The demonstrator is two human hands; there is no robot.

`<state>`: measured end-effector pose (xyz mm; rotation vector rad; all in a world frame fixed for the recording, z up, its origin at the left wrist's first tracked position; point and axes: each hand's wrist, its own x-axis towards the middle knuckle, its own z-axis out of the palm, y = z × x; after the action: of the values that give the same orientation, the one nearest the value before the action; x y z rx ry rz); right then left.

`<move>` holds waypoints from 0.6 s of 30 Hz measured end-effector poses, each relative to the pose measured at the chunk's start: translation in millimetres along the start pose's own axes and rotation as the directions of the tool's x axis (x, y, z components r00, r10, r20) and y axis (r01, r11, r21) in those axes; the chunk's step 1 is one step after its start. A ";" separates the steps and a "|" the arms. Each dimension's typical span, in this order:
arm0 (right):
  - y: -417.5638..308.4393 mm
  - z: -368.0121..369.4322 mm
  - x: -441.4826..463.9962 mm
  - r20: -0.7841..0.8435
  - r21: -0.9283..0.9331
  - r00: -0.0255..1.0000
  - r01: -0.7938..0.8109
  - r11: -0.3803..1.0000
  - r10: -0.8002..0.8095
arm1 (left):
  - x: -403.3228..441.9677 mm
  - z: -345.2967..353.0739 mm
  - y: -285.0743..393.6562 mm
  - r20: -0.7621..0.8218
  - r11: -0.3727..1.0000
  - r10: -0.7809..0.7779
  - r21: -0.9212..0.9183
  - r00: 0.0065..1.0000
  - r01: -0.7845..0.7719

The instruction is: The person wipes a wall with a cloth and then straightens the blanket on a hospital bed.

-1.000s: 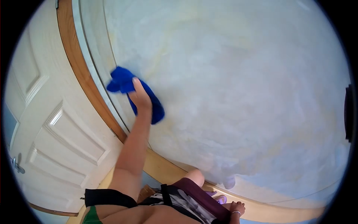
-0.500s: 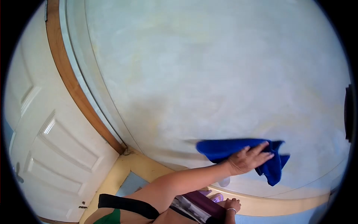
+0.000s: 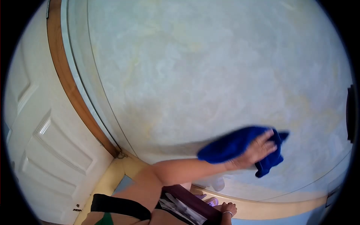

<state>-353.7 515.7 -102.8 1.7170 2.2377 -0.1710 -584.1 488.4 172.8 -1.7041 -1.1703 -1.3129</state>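
Observation:
My left hand (image 3: 257,152) lies on a blue cloth (image 3: 228,144), holding it against the pale, marbled wall (image 3: 210,82). The fingers point right, over the bunched end of the cloth, and are slightly blurred. Part of the cloth spreads out to the left above my forearm, and a folded corner hangs below the hand. Low in the view, my right hand (image 3: 228,208), with a bracelet at the wrist, rests by my knee with its fingers curled in. I see nothing in it.
A white panelled door (image 3: 56,142) in a brown wooden frame (image 3: 75,86) stands at the left. A yellowish ledge (image 3: 262,210) runs along the wall's foot. A purple sandal (image 3: 212,201) shows near my knee. Some dark object (image 3: 350,112) is at the right edge.
My left hand and the cloth have moved up along the wall, with the cloth's corner swinging up too. The view has shifted slightly. My right hand stays by the knee.

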 end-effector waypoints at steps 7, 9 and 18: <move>-2.4 3.4 0.7 0.020 0.013 1.000 -0.020 1.000 0.020 | 49.1 -217.2 -67.9 -0.148 0.598 -0.101 0.781 0.984 0.179; -2.1 6.3 2.6 0.009 0.011 1.000 -0.006 1.000 0.006 | 45.8 -263.0 -92.8 -0.252 0.279 -0.217 0.910 0.943 0.308; 2.0 8.3 3.9 0.027 0.067 1.000 -0.005 0.998 0.003 | -32.8 -407.1 -199.4 -0.744 0.789 -0.132 0.321 0.654 0.524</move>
<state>-351.3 517.5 -111.6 1.7431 2.2330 -0.2699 -917.0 187.7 245.6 -0.4944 -1.2418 -1.4884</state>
